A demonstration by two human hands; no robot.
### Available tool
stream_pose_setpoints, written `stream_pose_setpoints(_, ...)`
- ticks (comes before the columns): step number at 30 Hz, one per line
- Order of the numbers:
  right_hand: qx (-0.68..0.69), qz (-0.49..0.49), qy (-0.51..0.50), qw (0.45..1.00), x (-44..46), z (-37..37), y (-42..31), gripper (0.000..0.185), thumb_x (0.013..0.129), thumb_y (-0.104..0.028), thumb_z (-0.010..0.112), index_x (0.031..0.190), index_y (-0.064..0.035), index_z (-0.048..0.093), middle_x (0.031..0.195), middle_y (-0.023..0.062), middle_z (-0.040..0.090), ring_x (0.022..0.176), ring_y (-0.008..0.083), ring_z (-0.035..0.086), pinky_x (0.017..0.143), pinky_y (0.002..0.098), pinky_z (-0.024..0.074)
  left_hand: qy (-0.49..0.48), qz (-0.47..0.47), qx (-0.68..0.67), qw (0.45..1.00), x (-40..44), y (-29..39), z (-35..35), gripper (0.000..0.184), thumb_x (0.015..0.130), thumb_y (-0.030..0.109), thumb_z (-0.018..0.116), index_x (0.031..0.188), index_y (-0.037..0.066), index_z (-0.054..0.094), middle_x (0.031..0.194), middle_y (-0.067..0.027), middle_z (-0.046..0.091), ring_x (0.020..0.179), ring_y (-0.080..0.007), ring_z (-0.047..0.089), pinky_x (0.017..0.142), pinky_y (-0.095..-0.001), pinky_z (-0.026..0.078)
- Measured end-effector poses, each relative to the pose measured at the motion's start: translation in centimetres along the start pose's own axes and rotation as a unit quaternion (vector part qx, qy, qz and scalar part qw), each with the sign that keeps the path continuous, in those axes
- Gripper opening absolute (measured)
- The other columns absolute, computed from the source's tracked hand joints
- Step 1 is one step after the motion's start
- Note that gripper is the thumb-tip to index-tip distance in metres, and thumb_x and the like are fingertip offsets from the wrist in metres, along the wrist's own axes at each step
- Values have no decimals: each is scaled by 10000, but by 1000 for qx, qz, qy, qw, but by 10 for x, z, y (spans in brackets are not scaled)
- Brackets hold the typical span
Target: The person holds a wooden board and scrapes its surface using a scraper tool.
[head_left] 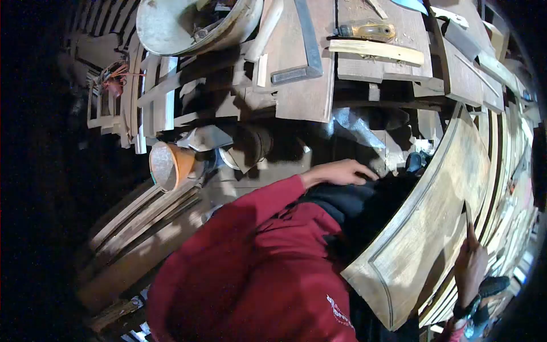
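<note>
A large curved wooden panel (439, 211) with a grooved border leans at a slant beside my lap. My left hand (343, 172) rests on my dark-trousered thigh, its fingers apart and holding nothing. Over the panel's right side is my right hand (472, 265), closed, with the index finger stretched along the surface. A thin dark pointed shape extends past that fingertip; whether it is a tool or a shadow is unclear.
Ahead, a bench (305, 102) holds a metal square (310, 51), a yellow-handled tool (373, 31) and a wood strip (376, 51). A white basin (165, 34) and an orange bucket (181, 165) stand left. Wooden slats (498, 171) line the right.
</note>
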State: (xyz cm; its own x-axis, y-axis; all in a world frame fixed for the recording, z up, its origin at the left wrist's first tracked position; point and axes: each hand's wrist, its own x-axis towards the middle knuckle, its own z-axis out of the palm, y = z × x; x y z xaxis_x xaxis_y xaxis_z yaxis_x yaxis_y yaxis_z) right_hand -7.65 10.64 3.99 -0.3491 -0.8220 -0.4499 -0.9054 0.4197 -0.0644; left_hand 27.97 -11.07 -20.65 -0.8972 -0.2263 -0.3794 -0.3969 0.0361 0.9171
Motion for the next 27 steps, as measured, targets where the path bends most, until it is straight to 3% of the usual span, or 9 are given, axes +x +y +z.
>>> stream_pose_setpoints(3,37,-32,1,999,-7,-4,7,461,971,-56,498,1428,-78,558,638,271,548,475,360,522,497,476,389,2,-164,19,986,-91,-8,-40,358,1000,298,567,1282,109,683,1232,-146,705,1140,-291,660,1005,-372,490)
stream_pose_setpoints(6,45,-7,14,999,-2,17,27,453,1009,-101,483,1459,-121,534,615,251,530,454,331,481,481,468,383,-65,-428,308,847,-163,-1,-109,455,942,439,588,1241,116,701,1227,-175,696,1103,-344,676,956,-427,521)
stream_pose_setpoints(8,12,2,50,999,3,47,52,443,1021,-121,472,1458,-137,537,620,253,537,457,331,497,478,466,385,110,-515,346,777,-202,14,-173,420,961,402,546,1194,94,712,1245,-211,666,1092,-383,661,947,-449,520)
stream_pose_setpoints(9,-5,3,64,998,5,56,57,438,1026,-131,467,1458,-144,539,623,255,541,459,332,505,476,465,385,147,-385,441,797,-224,8,-202,413,996,377,537,1228,70,687,1198,-162,710,1016,-308,696,887,-396,540)
stream_pose_setpoints(13,-14,-13,71,997,-10,43,29,475,965,-107,514,1435,-150,568,609,255,549,490,364,550,498,488,407,502,-212,74,835,-273,116,-252,319,1005,284,582,1184,48,704,1021,-53,739,930,-156,665,764,-280,505)
stream_pose_setpoints(20,33,-8,9,999,-34,3,-2,458,913,-118,541,1369,-92,547,651,212,617,554,343,623,520,450,487,844,54,-3,534,-418,133,-229,319,983,180,555,1249,52,676,1107,-55,721,986,-168,660,785,-300,502)
stream_pose_setpoints(22,50,4,-23,998,-50,-10,-13,379,901,-145,560,1264,-40,579,690,206,656,606,340,667,550,439,529,836,5,1,549,-423,119,-237,326,985,182,550,1258,48,668,1123,-64,716,997,-176,659,799,-308,503)
stream_pose_setpoints(26,62,75,-24,995,-61,-18,-53,256,882,-107,580,1104,14,620,720,187,693,667,323,719,580,445,566,671,-98,110,727,-325,128,-256,341,990,186,539,1275,39,653,1154,-83,706,1021,-191,657,828,-323,506)
stream_pose_setpoints(27,60,29,-31,997,-54,-1,-38,401,937,-144,563,1317,-18,570,676,144,662,566,264,654,501,387,502,601,-100,160,777,-284,145,-258,344,991,187,537,1280,37,649,1162,-87,704,1027,-195,656,835,-327,507)
